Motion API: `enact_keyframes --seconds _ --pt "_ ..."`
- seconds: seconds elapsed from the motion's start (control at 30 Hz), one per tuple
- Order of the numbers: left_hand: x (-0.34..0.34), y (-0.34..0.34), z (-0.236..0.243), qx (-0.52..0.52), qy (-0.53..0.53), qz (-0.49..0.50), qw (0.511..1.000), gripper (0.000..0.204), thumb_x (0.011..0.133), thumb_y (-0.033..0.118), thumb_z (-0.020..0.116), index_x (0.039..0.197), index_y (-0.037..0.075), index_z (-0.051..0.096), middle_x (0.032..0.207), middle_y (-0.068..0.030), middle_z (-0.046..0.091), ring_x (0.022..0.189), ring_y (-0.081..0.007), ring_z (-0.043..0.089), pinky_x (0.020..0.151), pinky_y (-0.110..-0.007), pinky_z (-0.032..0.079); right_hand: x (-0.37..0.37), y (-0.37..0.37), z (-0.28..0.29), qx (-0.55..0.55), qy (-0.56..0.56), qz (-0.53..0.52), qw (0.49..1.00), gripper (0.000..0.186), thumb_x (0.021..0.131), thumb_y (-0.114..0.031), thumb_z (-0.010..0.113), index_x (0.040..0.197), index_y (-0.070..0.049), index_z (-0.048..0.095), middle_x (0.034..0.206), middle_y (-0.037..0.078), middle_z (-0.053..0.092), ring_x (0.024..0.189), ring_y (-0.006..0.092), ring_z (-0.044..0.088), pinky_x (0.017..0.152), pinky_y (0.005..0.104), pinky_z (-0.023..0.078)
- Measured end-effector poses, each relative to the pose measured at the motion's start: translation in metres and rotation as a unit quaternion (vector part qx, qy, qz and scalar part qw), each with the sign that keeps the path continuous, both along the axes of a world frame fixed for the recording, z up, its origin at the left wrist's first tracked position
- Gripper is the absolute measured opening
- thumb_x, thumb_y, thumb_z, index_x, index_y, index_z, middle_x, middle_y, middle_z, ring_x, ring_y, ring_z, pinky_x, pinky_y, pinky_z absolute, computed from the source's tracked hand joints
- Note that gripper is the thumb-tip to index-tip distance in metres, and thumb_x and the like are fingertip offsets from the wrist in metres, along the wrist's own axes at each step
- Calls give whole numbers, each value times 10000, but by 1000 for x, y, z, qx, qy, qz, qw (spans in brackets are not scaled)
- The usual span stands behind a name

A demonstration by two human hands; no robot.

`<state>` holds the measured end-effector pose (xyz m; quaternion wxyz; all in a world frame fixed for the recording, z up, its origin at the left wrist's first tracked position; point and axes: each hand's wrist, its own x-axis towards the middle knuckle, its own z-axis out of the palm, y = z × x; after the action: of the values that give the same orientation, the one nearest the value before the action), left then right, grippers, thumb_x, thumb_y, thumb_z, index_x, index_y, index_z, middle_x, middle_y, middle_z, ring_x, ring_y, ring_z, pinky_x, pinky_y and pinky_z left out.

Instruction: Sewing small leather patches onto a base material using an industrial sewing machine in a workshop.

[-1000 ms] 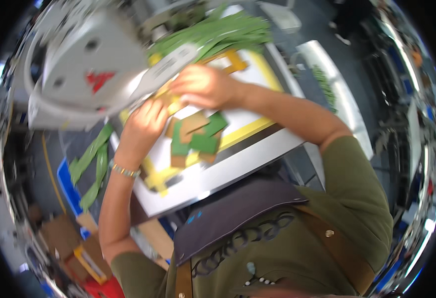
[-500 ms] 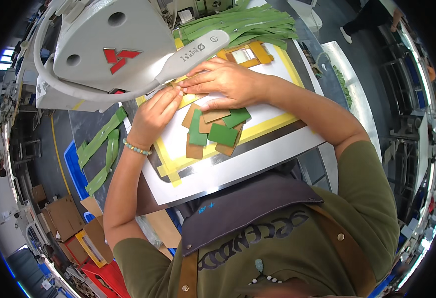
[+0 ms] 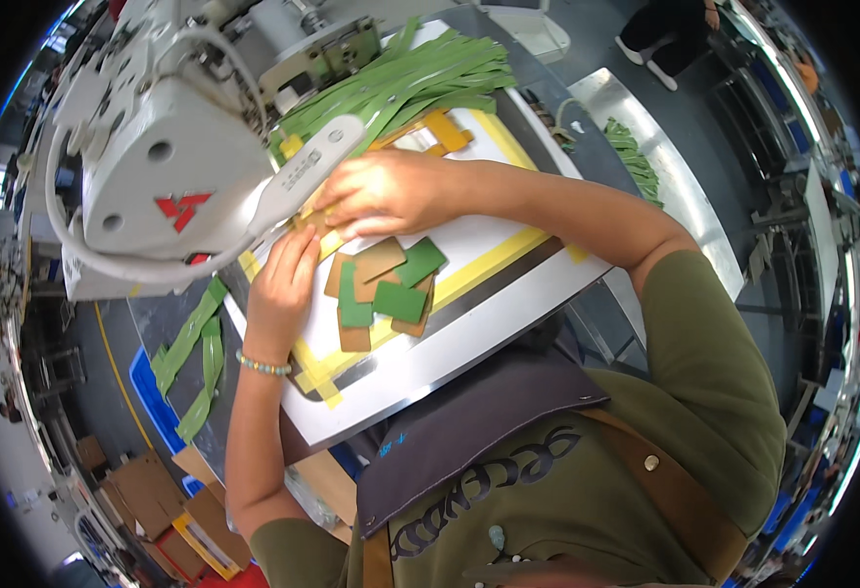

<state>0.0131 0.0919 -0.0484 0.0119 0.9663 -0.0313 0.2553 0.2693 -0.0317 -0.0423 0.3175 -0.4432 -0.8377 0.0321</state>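
Both my hands meet beneath the white lamp arm [image 3: 308, 171] of a large white machine [image 3: 141, 181] that looks like a sewing machine. My left hand [image 3: 285, 284], with a beaded bracelet at its wrist, has its fingers pressed together at the work spot. My right hand [image 3: 391, 191] curls its fingers down beside them from the right. Yellow material [image 3: 330, 241] shows between the hands; what the fingertips hold is hidden. Just below my right hand, flat green pieces [image 3: 401, 300] and brown pieces [image 3: 379, 259] lie overlapping on the white work board [image 3: 469, 245].
A yellow frame [image 3: 447, 130] lies behind my right hand. Beyond it is a heap of green strips [image 3: 420, 78]. More green strips [image 3: 187, 358] lie on the dark tabletop at left, above a blue bin [image 3: 146, 392]. Another person [image 3: 670, 39] stands at far right.
The whole view has shifted, so the machine, board and hands appear further left and lower. Both hands stay at the same work spot; the right fingers are bent slightly more.
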Motion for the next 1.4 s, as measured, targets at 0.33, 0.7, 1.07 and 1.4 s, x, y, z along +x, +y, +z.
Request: enact_keyframes --seconds 0.33,0.7,1.07,1.4 --pt "0 -6 -1 -24 -10 54 998 287 844 -87 713 1130 -60 713 1181 -158 734 1038 -349 703 880 -434 598 72 34 -14 79 -29 -218 972 150 792 -158 742 939 -159 769 1006 13 637 1081 238 584 871 417 441" --pt "-2 -3 0 -22 4 35 999 296 860 -73 686 1156 -61 692 1202 -165 716 1086 -361 686 909 -452 586 92 7 75 -206 157 -83 962 224 963 -237 732 1000 -17 731 851 14 737 780 117 654 704 304 508" --pt "-3 -3 2 -62 -29 46 997 361 892 -57 696 1251 -27 692 1307 -168 704 1118 -380 685 969 -455 569 10 25 -9 -122 23 -158 980 143 927 -231 706 868 -102 697 833 120 725 792 331 711 690 478 529" --pt "2 -4 5 -12 68 52 996 387 921 84 751 1285 -35 698 1386 -136 688 1221 -401 616 1053 -484 516 22 21 4 -153 61 -115 980 181 911 -256 737 1023 -116 759 849 98 742 802 289 731 703 435 551"
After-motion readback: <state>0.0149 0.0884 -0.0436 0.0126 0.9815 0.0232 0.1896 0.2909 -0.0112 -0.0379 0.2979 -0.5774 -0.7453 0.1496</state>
